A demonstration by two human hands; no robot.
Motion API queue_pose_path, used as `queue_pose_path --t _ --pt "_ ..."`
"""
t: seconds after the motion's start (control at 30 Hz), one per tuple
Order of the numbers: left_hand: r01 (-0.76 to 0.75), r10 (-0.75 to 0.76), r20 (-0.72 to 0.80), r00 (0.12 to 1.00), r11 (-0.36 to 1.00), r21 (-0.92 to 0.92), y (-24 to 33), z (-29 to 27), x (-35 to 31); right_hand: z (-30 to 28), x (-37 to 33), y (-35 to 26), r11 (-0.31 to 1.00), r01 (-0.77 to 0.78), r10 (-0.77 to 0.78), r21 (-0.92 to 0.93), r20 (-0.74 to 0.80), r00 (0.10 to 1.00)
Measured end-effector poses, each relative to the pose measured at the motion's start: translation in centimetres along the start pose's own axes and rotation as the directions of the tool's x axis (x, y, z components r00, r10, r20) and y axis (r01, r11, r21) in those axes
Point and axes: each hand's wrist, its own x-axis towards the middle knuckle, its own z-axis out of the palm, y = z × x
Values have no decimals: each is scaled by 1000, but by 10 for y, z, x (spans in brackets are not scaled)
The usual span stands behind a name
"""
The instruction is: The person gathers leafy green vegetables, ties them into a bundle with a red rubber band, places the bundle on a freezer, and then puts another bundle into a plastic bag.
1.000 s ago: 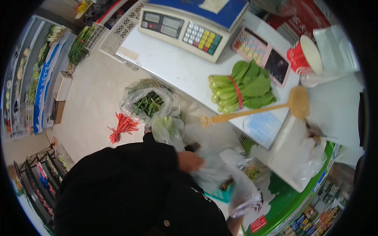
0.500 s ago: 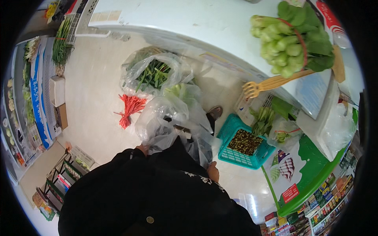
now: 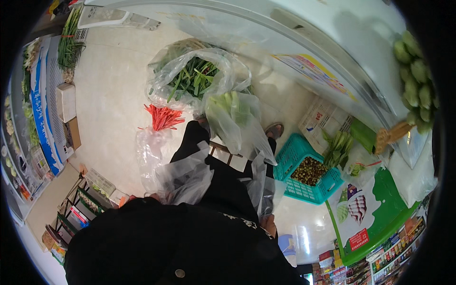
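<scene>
Both hands grasp thin plastic, fingertips largely hidden: the left hand (image 3: 153, 196) well to the left of the teal basket, the right hand (image 3: 269, 225) near the basket's lower left. The plastic is a clear bag (image 3: 185, 175), colourless, limp and heavily creased, lying over the dark trousers (image 3: 228, 183) to the left of the basket; whether the portions at each hand form one piece cannot be determined. The teal basket (image 3: 304, 192) has perforated walls and contains small round brown-green items (image 3: 308, 172). Upper left of the basket are a filled bag (image 3: 242, 130) with pale green stalks and, farther off, dark green leaves (image 3: 192, 78) in open plastic; red strips (image 3: 164, 117) lie left of these. Leafy greens (image 3: 339, 145) adjoin the basket's upper right. The white desk (image 3: 332, 28) stands above the basket, a multicoloured printed sheet on its front. Lettering was noted on a pale carton (image 3: 323, 118) just above the basket, a red label (image 3: 358, 239) below right, and, far left, a blue strip (image 3: 40, 123) with white characters.
</scene>
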Motion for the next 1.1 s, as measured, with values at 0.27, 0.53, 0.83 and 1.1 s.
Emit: queue_pose_path --t 0.27,0.53,0.83,1.1 --pt "-210 220 -143 965 974 82 -3 -54 117 -36 153 -55 644 629 -741 -435 -153 654" --pt "-311 352 -213 912 929 203 -29 -67 159 -47 260 -113 270 808 -928 -524 81 362" --pt "-413 504 -203 839 834 365 -64 -67 179 -25 216 -80 264 790 -920 -553 100 378" --pt "-549 804 -435 405 594 588 -60 -59 166 23 153 -40 259 741 -954 -619 -42 298"
